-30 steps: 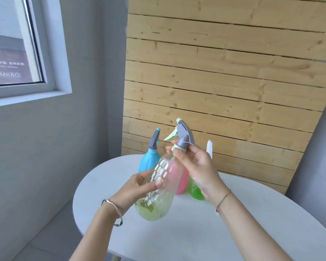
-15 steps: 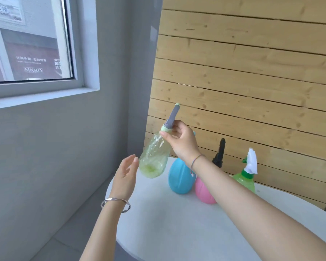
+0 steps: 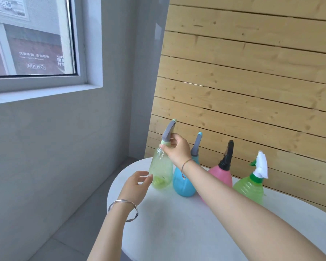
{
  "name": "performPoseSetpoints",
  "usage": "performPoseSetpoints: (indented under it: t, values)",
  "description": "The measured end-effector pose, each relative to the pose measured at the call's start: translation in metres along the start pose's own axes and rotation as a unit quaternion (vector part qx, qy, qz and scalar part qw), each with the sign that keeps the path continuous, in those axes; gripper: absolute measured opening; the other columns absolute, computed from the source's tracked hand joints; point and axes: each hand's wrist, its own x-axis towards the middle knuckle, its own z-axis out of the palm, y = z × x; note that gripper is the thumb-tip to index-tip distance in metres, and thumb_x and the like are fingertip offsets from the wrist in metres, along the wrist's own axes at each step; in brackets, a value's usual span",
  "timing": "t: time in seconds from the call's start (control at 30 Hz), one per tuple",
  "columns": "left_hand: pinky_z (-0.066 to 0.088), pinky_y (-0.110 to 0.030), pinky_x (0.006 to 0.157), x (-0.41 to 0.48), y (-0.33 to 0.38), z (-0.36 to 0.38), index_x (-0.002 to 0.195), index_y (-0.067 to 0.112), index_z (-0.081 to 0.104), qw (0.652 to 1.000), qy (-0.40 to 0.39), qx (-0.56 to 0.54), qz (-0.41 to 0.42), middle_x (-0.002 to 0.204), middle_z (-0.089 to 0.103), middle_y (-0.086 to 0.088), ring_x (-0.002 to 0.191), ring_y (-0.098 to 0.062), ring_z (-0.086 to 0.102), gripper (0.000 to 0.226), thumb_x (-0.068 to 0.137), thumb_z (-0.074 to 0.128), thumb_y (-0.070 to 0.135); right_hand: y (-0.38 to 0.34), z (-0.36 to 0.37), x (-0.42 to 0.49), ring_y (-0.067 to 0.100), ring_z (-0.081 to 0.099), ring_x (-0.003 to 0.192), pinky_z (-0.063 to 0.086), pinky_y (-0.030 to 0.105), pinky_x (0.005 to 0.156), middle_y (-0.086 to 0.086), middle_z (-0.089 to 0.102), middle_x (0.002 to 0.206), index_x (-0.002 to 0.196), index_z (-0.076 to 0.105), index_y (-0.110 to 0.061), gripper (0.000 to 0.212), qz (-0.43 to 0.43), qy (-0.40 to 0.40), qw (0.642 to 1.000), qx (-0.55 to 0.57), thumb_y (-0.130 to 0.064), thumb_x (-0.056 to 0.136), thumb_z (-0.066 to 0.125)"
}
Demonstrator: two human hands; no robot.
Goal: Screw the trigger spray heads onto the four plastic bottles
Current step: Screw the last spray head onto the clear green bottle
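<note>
The pale green bottle (image 3: pixel 161 172) stands at the counter's (image 3: pixel 196 232) far left; right hand (image 3: pixel 177 149) fingers pinch its collar (stiffest hold). Nearly empty, it likely tips easily. Left hand (image 3: pixel 135 187) fingers spread, empty.

A: Item one, position?
B: Round table (image 3: pixel 196 232), set in the corner; slatted wood wall (image 3: pixel 252 81) behind it, window (image 3: pixel 30 38) up on the left wall.

A: Contents on the table?
B: Four spray bottles in a row along the back edge. Leftmost bottle (image 3: pixel 161 172), second bottle (image 3: pixel 183 183) just beside it, third bottle (image 3: pixel 222 176) right of that, fourth bottle (image 3: pixel 249 189) at the far right.

A: Hands?
B: Right hand (image 3: pixel 177 149) at the leftmost bottle's neck, reaching across in front of the second. Left hand (image 3: pixel 135 185) low, beside that bottle's base, at the table's left edge.
</note>
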Motion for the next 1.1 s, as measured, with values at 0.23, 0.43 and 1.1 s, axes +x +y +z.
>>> performPoseSetpoints:
  t: [0.23, 0.43, 1.1]
  values:
    - [0.039, -0.025, 0.078, 0.001, -0.001, 0.000, 0.121, 0.017, 0.056, 1.000, 0.015, 0.003, 0.013, 0.107, 0.060, 0.000, 0.095, -0.015, 0.054, 0.034, 0.092, 0.051, 0.034, 0.003, 0.001, 0.002, 0.020, 0.059, 0.091, 0.039, 0.022, 0.073, 0.008, 0.068, 0.102, 0.104, 0.062, -0.009, 0.026, 0.015, 0.022, 1.000, 0.005, -0.014, 0.079, 0.068]
    - [0.040, -0.025, 0.077, 0.003, -0.001, 0.002, 0.121, 0.018, 0.056, 1.000, 0.023, 0.001, 0.018, 0.106, 0.060, 0.000, 0.094, -0.016, 0.055, 0.033, 0.092, 0.051, 0.033, 0.000, 0.003, 0.003, 0.025, 0.061, 0.096, 0.041, 0.024, 0.075, 0.009, 0.069, 0.103, 0.105, 0.063, -0.009, 0.026, 0.014, 0.016, 1.000, -0.018, -0.015, 0.080, 0.067]
    - [0.045, -0.023, 0.064, 0.004, 0.006, 0.014, 0.119, 0.017, 0.057, 0.998, 0.033, 0.013, 0.045, 0.115, 0.065, -0.005, 0.095, -0.019, 0.058, 0.032, 0.092, 0.052, 0.033, -0.013, -0.008, -0.012, 0.020, 0.051, 0.117, 0.034, 0.020, 0.083, 0.003, 0.052, 0.135, 0.136, 0.040, -0.013, 0.060, 0.065, -0.016, 0.998, -0.011, -0.020, 0.083, 0.066]
